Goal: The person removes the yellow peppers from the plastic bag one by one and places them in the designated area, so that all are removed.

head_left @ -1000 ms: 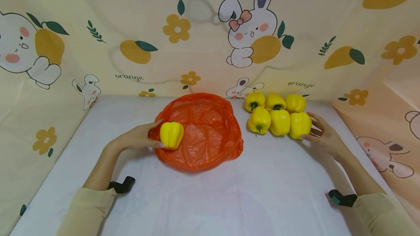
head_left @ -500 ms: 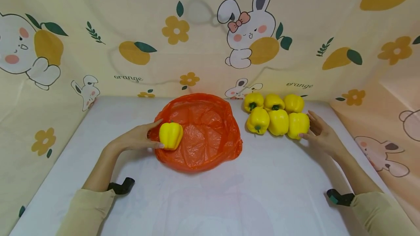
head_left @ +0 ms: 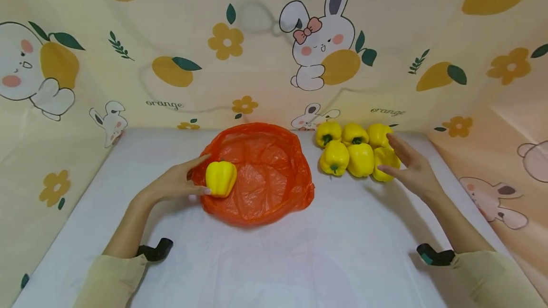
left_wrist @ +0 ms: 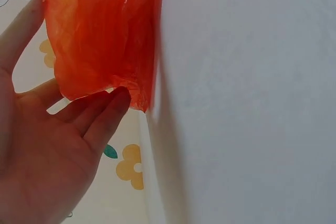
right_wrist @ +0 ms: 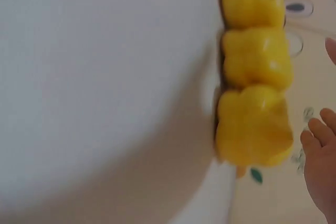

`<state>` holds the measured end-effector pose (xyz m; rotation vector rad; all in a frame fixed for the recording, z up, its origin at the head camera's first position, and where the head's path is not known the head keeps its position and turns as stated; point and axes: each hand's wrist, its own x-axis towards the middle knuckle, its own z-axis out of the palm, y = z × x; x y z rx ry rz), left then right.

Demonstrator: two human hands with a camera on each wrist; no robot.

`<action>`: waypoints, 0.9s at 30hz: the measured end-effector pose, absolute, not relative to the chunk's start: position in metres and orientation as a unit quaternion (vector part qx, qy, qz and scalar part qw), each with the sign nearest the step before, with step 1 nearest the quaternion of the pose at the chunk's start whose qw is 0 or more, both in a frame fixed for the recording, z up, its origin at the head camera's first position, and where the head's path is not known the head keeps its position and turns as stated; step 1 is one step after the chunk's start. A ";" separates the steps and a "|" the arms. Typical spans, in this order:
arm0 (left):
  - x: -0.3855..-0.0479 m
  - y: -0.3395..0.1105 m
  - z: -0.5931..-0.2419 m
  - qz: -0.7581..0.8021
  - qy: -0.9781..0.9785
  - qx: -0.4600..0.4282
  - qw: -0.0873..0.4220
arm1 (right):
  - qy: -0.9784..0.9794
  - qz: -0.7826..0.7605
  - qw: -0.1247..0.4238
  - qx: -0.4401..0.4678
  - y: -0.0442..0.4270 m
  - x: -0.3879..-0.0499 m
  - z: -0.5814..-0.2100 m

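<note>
An orange plastic bag (head_left: 269, 179) lies spread on the white table with its mouth facing up. One yellow bell pepper (head_left: 220, 179) sits inside it, near the left rim. My left hand (head_left: 177, 182) touches that left rim with thumb and fingers spread apart. Seen from the left wrist, the fingertips (left_wrist: 123, 97) meet the bag's lower edge. My right hand (head_left: 413, 167) hovers at the near right pepper (head_left: 386, 163) of a cluster, thumb and fingers apart, and partly covers it. In the right wrist view, a gap separates the visible fingers from this yellow pepper (right_wrist: 254, 127).
Several yellow bell peppers (head_left: 361, 159) stand packed in two rows at the back right of the white table (head_left: 274, 260). A printed cloth wall (head_left: 257, 74) rises behind and at both sides. Black wrist straps (head_left: 435, 254) stick out near the sleeves.
My right hand has moved left and over the near right pepper, having been beside it. The left hand stays at the bag's rim. The head view has shifted slightly.
</note>
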<state>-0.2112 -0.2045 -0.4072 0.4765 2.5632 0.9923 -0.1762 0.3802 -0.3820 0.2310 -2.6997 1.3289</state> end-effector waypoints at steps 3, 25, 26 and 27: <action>-0.209 -0.206 -0.407 0.358 0.903 0.170 0.167 | -0.889 0.442 0.073 0.096 0.365 -0.175 -0.379; -0.204 -0.205 -0.406 0.358 0.899 0.176 0.180 | -0.851 0.491 0.023 0.186 0.270 -0.186 -0.374; -0.204 -0.205 -0.406 0.356 0.900 0.174 0.182 | -0.848 0.495 0.016 0.190 0.266 -0.187 -0.374; -0.205 -0.204 -0.406 0.354 0.901 0.172 0.184 | -0.843 0.500 0.010 0.197 0.261 -0.188 -0.375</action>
